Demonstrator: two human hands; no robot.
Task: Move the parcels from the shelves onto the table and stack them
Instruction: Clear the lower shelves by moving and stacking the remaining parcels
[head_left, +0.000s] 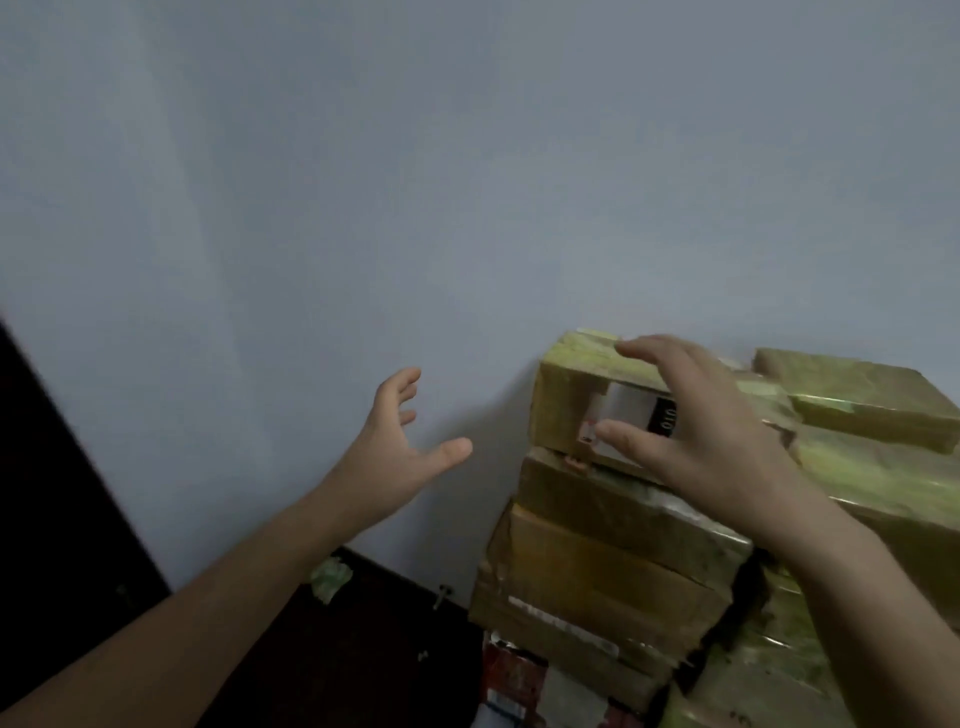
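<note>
Several brown taped parcels form a stack (613, 571) against the pale wall at the lower right. The top parcel (566, 400) is wrapped in yellowish tape and carries a white label. My right hand (696, 431) hovers in front of that top parcel, fingers spread, thumb low and fingers over its upper edge; whether it touches is unclear. My left hand (400, 447) is open in the air to the left of the stack, fingers spread, holding nothing. A second pile of parcels (872, 457) rises at the right, behind my right arm.
A dark table surface (363, 654) lies under the stack, with a small greenish scrap (330, 577) and small metal bits on it. A red-and-white packet (514, 680) sits at the foot of the stack. A dark panel (57, 493) stands at the left.
</note>
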